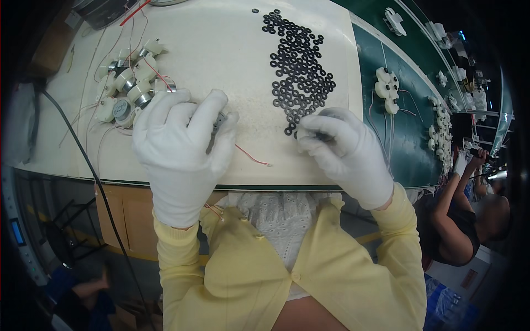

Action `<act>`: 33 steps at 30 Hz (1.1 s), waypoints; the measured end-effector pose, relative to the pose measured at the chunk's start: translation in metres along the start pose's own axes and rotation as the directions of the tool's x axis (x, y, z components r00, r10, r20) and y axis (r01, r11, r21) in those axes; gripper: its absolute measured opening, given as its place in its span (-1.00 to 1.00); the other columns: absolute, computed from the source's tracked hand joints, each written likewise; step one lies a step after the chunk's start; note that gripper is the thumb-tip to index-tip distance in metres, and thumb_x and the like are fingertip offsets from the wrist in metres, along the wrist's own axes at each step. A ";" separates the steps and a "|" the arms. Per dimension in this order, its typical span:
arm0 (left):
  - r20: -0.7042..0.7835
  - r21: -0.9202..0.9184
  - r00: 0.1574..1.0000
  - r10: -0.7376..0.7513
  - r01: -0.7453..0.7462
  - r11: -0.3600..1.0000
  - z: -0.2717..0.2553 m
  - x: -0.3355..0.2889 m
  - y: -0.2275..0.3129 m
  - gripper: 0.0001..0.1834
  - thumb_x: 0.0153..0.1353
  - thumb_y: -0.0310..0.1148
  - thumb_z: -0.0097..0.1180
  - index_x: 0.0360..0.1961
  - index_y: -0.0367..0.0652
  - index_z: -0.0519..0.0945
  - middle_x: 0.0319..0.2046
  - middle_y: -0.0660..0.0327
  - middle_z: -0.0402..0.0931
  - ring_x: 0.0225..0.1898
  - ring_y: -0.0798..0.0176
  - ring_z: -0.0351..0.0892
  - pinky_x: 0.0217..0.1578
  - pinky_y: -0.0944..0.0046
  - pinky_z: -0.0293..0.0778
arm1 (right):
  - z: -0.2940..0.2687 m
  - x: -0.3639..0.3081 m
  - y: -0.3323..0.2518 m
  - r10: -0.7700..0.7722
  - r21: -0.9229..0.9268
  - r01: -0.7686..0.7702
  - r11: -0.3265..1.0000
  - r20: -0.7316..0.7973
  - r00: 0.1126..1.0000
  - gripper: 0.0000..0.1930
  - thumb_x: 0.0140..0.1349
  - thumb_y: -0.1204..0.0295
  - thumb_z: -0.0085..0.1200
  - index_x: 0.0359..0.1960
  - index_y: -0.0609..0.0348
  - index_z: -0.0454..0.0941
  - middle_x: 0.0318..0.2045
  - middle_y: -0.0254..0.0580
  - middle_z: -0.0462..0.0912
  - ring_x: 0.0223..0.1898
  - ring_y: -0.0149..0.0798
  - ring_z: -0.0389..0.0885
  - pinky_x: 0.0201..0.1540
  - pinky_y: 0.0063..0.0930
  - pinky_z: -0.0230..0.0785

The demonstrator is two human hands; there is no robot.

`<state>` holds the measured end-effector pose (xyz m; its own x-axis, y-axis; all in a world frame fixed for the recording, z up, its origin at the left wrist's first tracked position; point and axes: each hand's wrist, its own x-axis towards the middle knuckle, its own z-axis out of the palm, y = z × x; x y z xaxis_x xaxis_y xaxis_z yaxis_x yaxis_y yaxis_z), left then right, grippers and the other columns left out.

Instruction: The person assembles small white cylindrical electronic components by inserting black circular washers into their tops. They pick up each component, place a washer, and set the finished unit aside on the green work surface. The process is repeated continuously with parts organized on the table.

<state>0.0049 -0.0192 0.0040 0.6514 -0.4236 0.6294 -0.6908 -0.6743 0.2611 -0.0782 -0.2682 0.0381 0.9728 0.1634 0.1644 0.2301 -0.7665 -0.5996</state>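
Both of my hands wear white gloves. My left hand is closed around a small grey metal motor, mostly hidden by the fingers; a red-and-white wire trails from it across the table. Just beside that hand lies a heap of cream plastic and metal motors with thin wires. My right hand is curled, thumb and fingers together, at the near end of many small black rings. Something dark shows between its fingers, too hidden to name.
Cream parts with wires sit on the green surface to the right, with more white parts beyond. A black cable crosses the table's left side. A dark container stands far left. Another person works at right.
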 end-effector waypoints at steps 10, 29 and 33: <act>0.025 -0.021 0.999 -0.047 0.048 0.999 -0.001 0.001 0.003 -0.73 0.04 -0.41 0.40 -0.17 -0.12 0.75 -0.47 0.18 0.52 -0.18 -0.04 0.65 -0.08 -0.03 0.51 | -0.006 -0.014 -0.007 -0.111 -0.369 0.123 0.921 0.054 0.992 -0.75 0.16 0.33 0.39 -0.16 -0.01 0.62 -0.34 -0.28 0.59 -0.43 -0.09 0.56 -0.33 -0.23 0.36; -0.069 0.045 0.996 0.051 -0.048 0.998 0.006 0.002 0.003 -0.72 0.00 -0.40 0.42 -0.19 -0.10 0.73 -0.50 0.22 0.49 -0.24 0.04 0.60 -0.14 0.01 0.49 | -0.020 -0.027 0.038 -0.070 -0.675 -0.114 0.729 -0.239 0.968 -0.79 0.24 0.39 0.29 -0.10 0.05 0.66 -0.27 -0.21 0.67 -0.34 -0.03 0.63 -0.30 -0.13 0.44; -0.064 0.040 0.997 0.040 -0.037 0.998 0.006 0.001 0.003 -0.71 0.01 -0.43 0.41 -0.18 -0.10 0.73 -0.50 0.21 0.46 -0.22 0.03 0.60 -0.15 0.01 0.48 | -0.027 -0.039 0.046 0.063 -0.499 -0.200 0.843 -0.278 0.959 -0.73 0.24 0.37 0.30 -0.03 0.06 0.67 -0.26 -0.17 0.68 -0.34 -0.01 0.66 -0.29 -0.15 0.47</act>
<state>0.0055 -0.0261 0.0010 0.6019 -0.4103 0.6851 -0.7013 -0.6819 0.2077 -0.1059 -0.3267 0.0249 0.9391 -0.0642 0.3377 -0.0145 -0.9889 -0.1476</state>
